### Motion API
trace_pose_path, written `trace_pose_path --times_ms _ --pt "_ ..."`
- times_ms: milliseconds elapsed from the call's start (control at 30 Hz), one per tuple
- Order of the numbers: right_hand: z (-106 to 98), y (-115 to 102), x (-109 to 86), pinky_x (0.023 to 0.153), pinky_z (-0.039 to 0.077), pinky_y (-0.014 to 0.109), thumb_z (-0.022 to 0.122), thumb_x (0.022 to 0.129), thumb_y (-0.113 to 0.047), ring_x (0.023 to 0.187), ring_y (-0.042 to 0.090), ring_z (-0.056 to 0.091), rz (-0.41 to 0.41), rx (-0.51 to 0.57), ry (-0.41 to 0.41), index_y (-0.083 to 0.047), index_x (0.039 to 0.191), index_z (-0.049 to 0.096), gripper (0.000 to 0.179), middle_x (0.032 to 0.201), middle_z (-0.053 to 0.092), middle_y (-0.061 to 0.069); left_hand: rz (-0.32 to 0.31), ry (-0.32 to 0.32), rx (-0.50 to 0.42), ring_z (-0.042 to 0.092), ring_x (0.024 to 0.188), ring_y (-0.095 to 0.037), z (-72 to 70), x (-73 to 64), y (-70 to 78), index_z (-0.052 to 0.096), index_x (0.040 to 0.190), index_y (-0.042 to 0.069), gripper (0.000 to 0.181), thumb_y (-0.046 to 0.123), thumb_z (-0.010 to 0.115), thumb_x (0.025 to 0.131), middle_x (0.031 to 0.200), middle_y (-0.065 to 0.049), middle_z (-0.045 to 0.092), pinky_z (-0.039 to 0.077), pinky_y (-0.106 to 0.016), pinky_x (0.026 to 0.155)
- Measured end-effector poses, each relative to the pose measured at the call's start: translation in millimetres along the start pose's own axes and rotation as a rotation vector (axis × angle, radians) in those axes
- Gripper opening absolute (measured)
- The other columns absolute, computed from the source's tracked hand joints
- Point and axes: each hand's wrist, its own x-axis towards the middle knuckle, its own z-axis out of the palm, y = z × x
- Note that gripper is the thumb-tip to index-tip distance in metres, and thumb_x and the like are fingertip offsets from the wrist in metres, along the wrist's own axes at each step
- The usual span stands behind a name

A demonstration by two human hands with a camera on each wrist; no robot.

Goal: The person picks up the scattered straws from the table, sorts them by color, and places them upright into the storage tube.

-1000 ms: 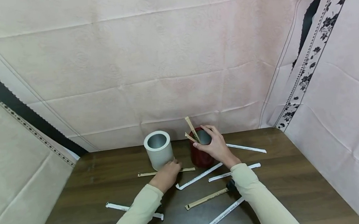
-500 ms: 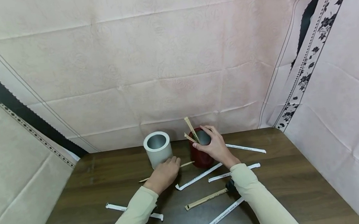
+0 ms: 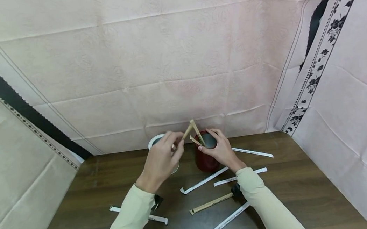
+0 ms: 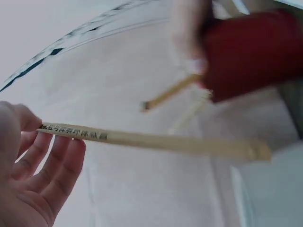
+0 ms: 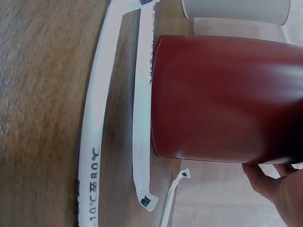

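Observation:
My left hand [image 3: 163,157] pinches a tan paper-wrapped straw [image 4: 156,141] near one end, between thumb and fingertips. In the head view this hand is raised in front of the white cup [image 3: 156,139], hiding much of it. The straw's far end points up toward the red cup [image 3: 206,162], which stands just to the right. Two tan wrapped straws lean out of that cup, a longer one [image 3: 197,131] and a shorter one [image 3: 194,140]. My right hand [image 3: 223,152] grips the red cup at its rim, thumb on the near left side, fingers across the far side.
White wrapped straws lie around the red cup's base, one [image 3: 204,181] in front and one [image 3: 252,152] to the right. Nearer me are a tan straw [image 3: 211,203], a long white one [image 3: 229,219] and others under my left forearm. A cloth wall [image 3: 180,65] rises behind the table.
My left hand has picked the tan straw up from beside the white cup, lifted it and tilted it up toward the red cup. My right hand stays on the red cup.

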Motion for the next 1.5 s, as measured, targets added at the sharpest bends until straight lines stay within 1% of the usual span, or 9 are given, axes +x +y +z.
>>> trace_pose_path --times_ms 267,367,467,600,800,1033,1133,1333,1500 --pt "-4 1 2.8 0.102 0.042 0.050 0.080 0.077 -0.054 0.126 0.027 0.048 0.007 -0.004 -0.021 -0.011 0.147 0.049 0.088 0.140 0.046 0.003 -0.148 0.218 -0.347 0.072 0.080 -0.015 -3.3 54.4 11.9 0.067 0.111 0.002 0.019 0.013 0.066 0.096 0.097 -0.008 0.071 0.058 -0.027 0.065" --pt "-6 0 4.1 0.102 0.042 0.051 0.082 0.076 -0.052 0.125 0.027 0.048 0.008 0.000 0.000 -0.012 0.146 0.050 0.086 0.139 0.047 0.001 -0.195 0.247 -0.480 0.073 0.081 -0.017 6.4 73.5 10.6 0.066 0.112 0.000 0.021 0.014 0.067 0.096 0.099 -0.010 0.071 0.060 -0.032 0.067" --pt "-6 0 4.5 0.102 0.042 0.050 0.082 0.076 -0.053 0.123 0.025 0.049 0.016 0.009 0.015 -0.014 0.145 0.051 0.085 0.137 0.047 -0.002 -0.233 0.229 -0.570 0.073 0.082 -0.020 18.6 85.5 6.6 0.064 0.114 -0.001 0.022 0.011 0.066 0.096 0.101 -0.012 0.070 0.060 -0.033 0.069" --pt "-1 0 0.7 0.102 0.042 0.049 0.078 0.077 -0.060 0.122 0.022 0.049 0.039 0.008 -0.023 -0.020 0.146 0.051 0.085 0.137 0.047 -0.004 -0.307 0.116 -0.500 0.072 0.085 -0.018 34.4 91.0 0.9 0.063 0.117 0.003 0.023 0.011 0.066 0.096 0.101 -0.009 0.069 0.059 -0.028 0.073" --pt "-2 -2 -2.6 0.104 0.040 0.051 0.077 0.076 -0.062 0.124 0.024 0.048 0.058 0.003 -0.007 -0.020 0.143 0.053 0.082 0.137 0.047 -0.004 -0.373 -0.164 -0.327 0.069 0.088 -0.012 62.9 101.7 -4.8 0.066 0.112 0.008 0.018 0.017 0.066 0.096 0.099 -0.002 0.071 0.057 -0.027 0.078" --pt "0 0 -4.0 0.104 0.042 0.052 0.073 0.079 -0.064 0.127 0.022 0.047 0.028 0.022 -0.033 -0.028 0.143 0.051 0.077 0.140 0.045 -0.005 -0.388 -0.496 -0.105 0.068 0.078 -0.011 96.6 104.5 -4.5 0.068 0.104 0.013 0.009 0.014 0.064 0.096 0.091 0.000 0.073 0.056 -0.025 0.065" --pt "1 2 -5.9 0.104 0.043 0.050 0.073 0.079 -0.065 0.129 0.019 0.046 0.009 0.029 -0.039 -0.032 0.143 0.051 0.075 0.145 0.043 -0.007 -0.414 -0.603 -0.023 0.066 0.072 -0.013 108.4 100.8 -0.7 0.070 0.102 0.015 0.009 0.017 0.063 0.097 0.087 0.002 0.071 0.054 -0.031 0.061" --pt "0 0 -4.9 0.107 0.041 0.052 0.074 0.080 -0.062 0.134 0.017 0.043 -0.001 0.059 -0.041 -0.037 0.146 0.044 0.077 0.150 0.038 -0.010 -0.441 -0.667 0.086 0.066 0.074 -0.016 106.6 100.4 4.6 0.073 0.109 0.017 0.020 0.029 0.064 0.097 0.095 0.001 0.072 0.054 -0.035 0.062" --pt "-1 1 -1.2 0.109 0.038 0.052 0.076 0.079 -0.060 0.137 0.021 0.040 0.008 0.056 -0.035 -0.035 0.146 0.047 0.077 0.151 0.038 -0.006 -0.411 -0.703 -0.035 0.070 0.092 -0.016 79.1 108.1 1.6 0.070 0.120 0.009 0.031 0.028 0.067 0.096 0.106 -0.003 0.073 0.057 -0.029 0.074"
